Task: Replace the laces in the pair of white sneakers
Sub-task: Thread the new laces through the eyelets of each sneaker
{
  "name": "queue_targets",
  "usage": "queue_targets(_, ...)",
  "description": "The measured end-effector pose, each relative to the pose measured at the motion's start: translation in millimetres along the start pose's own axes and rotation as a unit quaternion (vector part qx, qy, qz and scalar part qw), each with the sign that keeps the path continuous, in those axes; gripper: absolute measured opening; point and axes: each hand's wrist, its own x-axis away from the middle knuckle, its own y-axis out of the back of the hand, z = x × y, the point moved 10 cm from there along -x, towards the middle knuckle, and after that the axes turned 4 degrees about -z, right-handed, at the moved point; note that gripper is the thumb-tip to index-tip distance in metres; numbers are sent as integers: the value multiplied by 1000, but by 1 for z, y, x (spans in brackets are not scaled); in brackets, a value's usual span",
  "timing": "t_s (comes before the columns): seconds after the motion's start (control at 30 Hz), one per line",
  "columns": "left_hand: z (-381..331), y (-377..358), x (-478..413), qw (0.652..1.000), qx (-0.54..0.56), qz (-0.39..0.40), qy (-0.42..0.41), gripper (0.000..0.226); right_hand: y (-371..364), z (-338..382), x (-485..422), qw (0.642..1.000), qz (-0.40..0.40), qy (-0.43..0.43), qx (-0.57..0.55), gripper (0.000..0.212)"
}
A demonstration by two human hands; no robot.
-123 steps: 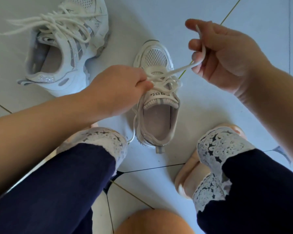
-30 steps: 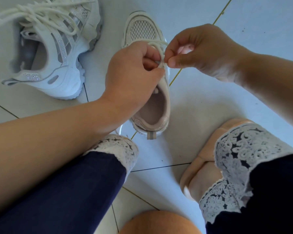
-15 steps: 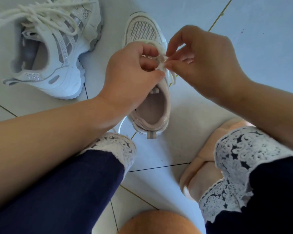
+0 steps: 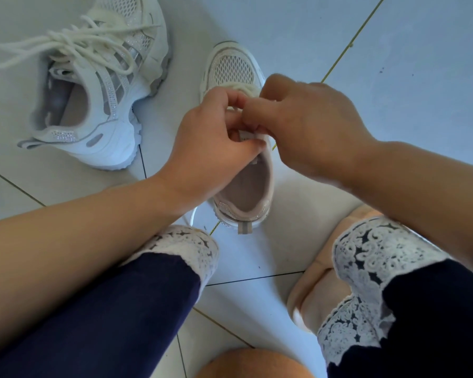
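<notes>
Lower than half a second ago, the right hand (image 4: 309, 126) has dropped from its raised pinch, and its knuckles now touch those of the left hand (image 4: 213, 151) over the tongue of the near sneaker (image 4: 232, 68). This shoe stands upright on the tiled floor (image 4: 393, 77) between the person's legs, toe pointing away and heel toward the body. The left fingers are curled, with thumb and forefinger nipping a pale strand of the lace (image 4: 247, 87). The right fingers are folded under, and I cannot tell what they grasp. Bare tile lies open to the right of the shoe and beyond its toe. On the left the second sneaker (image 4: 104, 124) lies tilted on its side, near but apart, its loose laces (image 4: 52, 47) trailing toward the frame's left edge. Behind the heel, two navy trouser legs with white lace cuffs (image 4: 372, 257) close the room on either side, and one pink slipper (image 4: 306, 290) shows under the right cuff. Count: two sneakers, two hands, two cuffs, one visible slipper.
</notes>
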Motion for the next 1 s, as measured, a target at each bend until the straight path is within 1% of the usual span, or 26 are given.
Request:
queue_targets(0.07, 0, 0, 1, 1000, -1, 1, -4, 39, 3, -7, 1, 996, -31, -31, -75, 23)
queue_targets(0.13, 1, -2, 1, 1000, -3, 5, -8, 36, 5, -13, 4, 976, -48, -73, -200, 16)
queue_targets(0.17, 1, -2, 1, 1000, -3, 7, -10, 36, 8, -14, 5, 954, -60, -94, -277, 13)
queue_targets(0.2, 1, -2, 0, 1000, -6, 8, -13, 35, 9, -14, 6, 917, -66, -120, -374, 10)
queue_targets(0.23, 1, -2, 0, 1000, -12, 7, -17, 34, 9, -12, 9, 858, -60, -150, -488, 8)
queue_targets(0.27, 0, -2, 0, 1000, -21, 5, -22, 33, 8, -7, 14, 776, -48, -176, -604, 9)
queue_targets(0.3, -1, -1, 0, 999, -33, 4, -30, 31, 6, -2, 22, 689, -32, -200, -695, 8)
queue_targets(0.33, -2, 0, 1, 998, -41, 3, -39, 31, 1, 5, 32, 612, -3, -224, -758, 5)
queue_targets(0.37, -3, 1, 2, 998, -41, 4, -45, 31, -5, 14, 45, 553, 38, -249, -794, 2)
queue_targets(0.4, -4, 1, 3, 998, -39, 5, -51, 34, -12, 24, 58, 507, 93, -271, -813, 3)
queue_targets(0.43, -6, 2, 3, 997, -40, 6, -59, 37, -19, 35, 72, 471, 158, -287, -819, 4)
queue_targets(0.47, -8, 3, 4, 996, -46, 6, -74, 40, -25, 45, 87, 446, 221, -299, -814, 4)
queue_targets(0.57, -15, 4, 10, 986, -94, 18, -134, 48, -33, 62, 120, 408, 389, -312, -765, 8)
queue_targets(0.63, -16, 6, 15, 975, -141, 13, -169, 50, -26, 76, 130, 370, 480, -281, -744, 15)
queue_targets(0.67, -15, 9, 17, 972, -153, 5, -179, 50, -20, 84, 134, 357, 519, -258, -732, 17)
queue_targets(0.7, -14, 12, 19, 971, -154, -5, -181, 49, -14, 93, 138, 353, 558, -231, -715, 18)
queue_targets(0.73, -11, 15, 19, 973, -148, -13, -176, 48, -9, 101, 142, 367, 590, -199, -691, 19)
queue_targets(0.77, -8, 18, 19, 976, -138, -19, -166, 48, -7, 108, 141, 404, 607, -168, -664, 18)
queue_targets(0.8, -5, 19, 20, 979, -130, -21, -153, 47, -9, 109, 134, 475, 593, -142, -634, 17)
queue_targets(0.83, -1, 19, 21, 983, -123, -17, -138, 44, -16, 102, 119, 570, 546, -133, -599, 17)
queue_targets(0.87, 3, 17, 22, 985, -117, -10, -124, 38, -22, 87, 99, 668, 465, -152, -561, 17)
queue_targets(0.9, 5, 15, 24, 987, -114, -1, -112, 30, -24, 64, 80, 744, 359, -195, -528, 16)
queue_targets(0.93, 6, 13, 26, 987, -118, 8, -105, 22, -23, 40, 67, 785, 264, -242, -505, 16)
queue_targets(0.97, 6, 13, 26, 987, -124, 12, -100, 15, -22, 23, 61, 799, 206, -277, -493, 18)
queue_targets(1.0, 8, 13, 25, 988, -123, 13, -89, 10, -23, 15, 57, 797, 174, -297, -496, 20)
